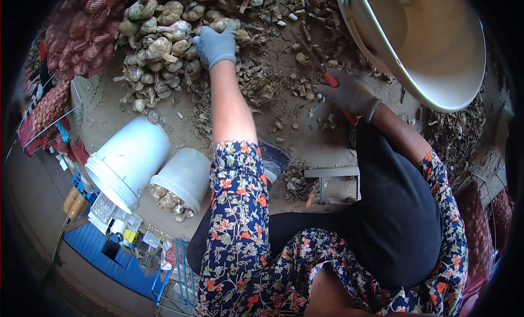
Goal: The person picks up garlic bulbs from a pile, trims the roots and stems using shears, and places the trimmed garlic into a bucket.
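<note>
My left hand (217, 44), in a grey glove, reaches onto the heap of garlic bulbs (160, 48) at the top. Its fingers bend down among the bulbs, and what they touch is hidden. My right hand (352, 94), also gloved, is closed around the red handle of a cutting tool (331, 79). The tool's long dark blade points up and left over the dry peelings (262, 87). Between my hands lie loose husks and small cut pieces.
A large white tub (436, 49) tilts at the upper right. A white bucket (131, 156) and a smaller bucket (183, 175) holding bulbs stand lower left. Red net sacks (84, 33) are upper left. A metal stool (332, 172) is near my knees.
</note>
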A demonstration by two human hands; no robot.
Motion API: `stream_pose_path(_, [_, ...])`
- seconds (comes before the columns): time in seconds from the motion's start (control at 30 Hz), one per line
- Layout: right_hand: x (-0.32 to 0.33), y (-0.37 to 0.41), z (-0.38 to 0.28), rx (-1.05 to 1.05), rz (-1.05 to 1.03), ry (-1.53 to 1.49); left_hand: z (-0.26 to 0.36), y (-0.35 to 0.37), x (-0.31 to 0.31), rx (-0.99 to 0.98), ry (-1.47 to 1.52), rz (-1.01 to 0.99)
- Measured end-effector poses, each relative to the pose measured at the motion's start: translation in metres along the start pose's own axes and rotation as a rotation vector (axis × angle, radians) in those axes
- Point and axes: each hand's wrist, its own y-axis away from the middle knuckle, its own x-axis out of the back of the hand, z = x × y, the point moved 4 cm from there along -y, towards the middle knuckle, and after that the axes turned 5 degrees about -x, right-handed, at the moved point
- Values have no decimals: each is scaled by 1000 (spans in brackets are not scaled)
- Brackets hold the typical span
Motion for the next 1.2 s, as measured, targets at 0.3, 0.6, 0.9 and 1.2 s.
stream_pose_path(0.3, [10, -2, -53, 415, 527, 566, 17, 71, 28, -457, 840, -13])
stream_pose_path(0.6, [-4, 8, -67, 380, 372, 749, 28, 102, 69, -706, 349, 151])
stream_pose_path(0.9, [-9, -2, -44, 276, 209, 500, 23, 94, 44, -519, 563, -41])
stream_pose_path(1.2, [-2, 8, -50, 461, 412, 519, 34, 112, 54, -605, 335, -18])
